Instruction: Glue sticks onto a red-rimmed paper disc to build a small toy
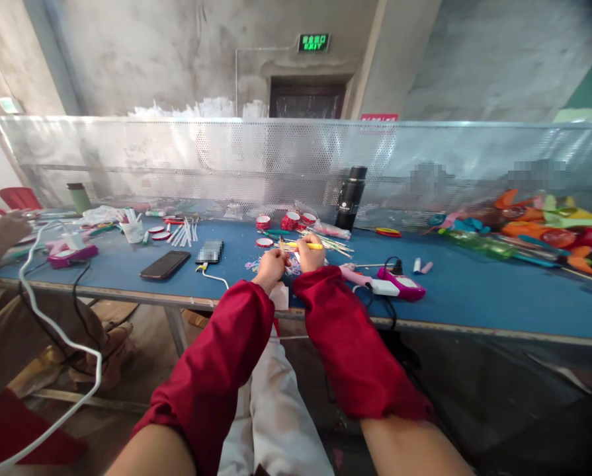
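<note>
Head view: nearest, wrinkled dark-red fabric sleeves [216,357] reach the blue, smooth-topped counter [479,284] from in front of the black cylindrical flask [350,201]. Nearer than the flask and to its left, the right hand [311,252] has its grip closed around a slim yellow tool [314,246], whose tip is lost near the other fingers. Just left of it, the left hand [272,266] bunches its fingertips; whether its grip pinches anything, I cannot tell. Tiny pastel scraps [252,266] lie around both hands, partly covered by them. Right of and nearer than the flask sits a glossy magenta device [409,285]; well left of it lies a flat dark phone [165,264]. Red, ridged round stacks [290,220] stand left of the flask. Far right of it, a shiny orange-and-green heap [548,228] is blurred. Behind the flask rises a perforated metal panel [256,152].
</note>
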Tool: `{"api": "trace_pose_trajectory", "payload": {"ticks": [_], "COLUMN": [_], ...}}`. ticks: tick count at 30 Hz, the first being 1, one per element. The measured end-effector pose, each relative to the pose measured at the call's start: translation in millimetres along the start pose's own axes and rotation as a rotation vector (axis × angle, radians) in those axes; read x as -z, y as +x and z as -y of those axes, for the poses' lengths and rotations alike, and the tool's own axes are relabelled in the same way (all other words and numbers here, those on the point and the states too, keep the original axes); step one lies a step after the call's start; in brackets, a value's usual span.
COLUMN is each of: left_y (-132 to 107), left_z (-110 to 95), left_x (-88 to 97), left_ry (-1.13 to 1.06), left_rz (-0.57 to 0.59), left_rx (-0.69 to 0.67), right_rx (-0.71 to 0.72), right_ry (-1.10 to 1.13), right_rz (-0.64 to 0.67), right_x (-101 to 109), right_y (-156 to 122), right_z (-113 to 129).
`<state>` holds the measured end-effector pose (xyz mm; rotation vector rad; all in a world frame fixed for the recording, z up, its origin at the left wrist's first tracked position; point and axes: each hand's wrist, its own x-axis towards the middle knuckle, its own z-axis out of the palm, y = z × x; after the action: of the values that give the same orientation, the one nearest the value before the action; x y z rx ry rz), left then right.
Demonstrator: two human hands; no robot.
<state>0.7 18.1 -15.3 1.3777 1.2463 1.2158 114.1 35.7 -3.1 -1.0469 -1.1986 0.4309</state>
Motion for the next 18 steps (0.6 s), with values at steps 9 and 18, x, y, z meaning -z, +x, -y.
{"api": "trace_pose_trajectory", "payload": {"ticks": [9, 18], "left_y": [-0.8, -0.4], "left_z": [0.7, 1.3], "left_x": [0.0, 0.3], "left_ry": [-0.006, -0.003], "left_rz": [-0.003, -0.003], "left_rx": [-0.007, -0.01], "right_rx": [0.003, 0.01], "right_ry": [-0.004, -0.027], "right_rz": [0.003, 0.013], "right_x": [1.0, 2.3], "right_y": [-1.8, -2.9], "right_z": [3.5, 5.5]}}
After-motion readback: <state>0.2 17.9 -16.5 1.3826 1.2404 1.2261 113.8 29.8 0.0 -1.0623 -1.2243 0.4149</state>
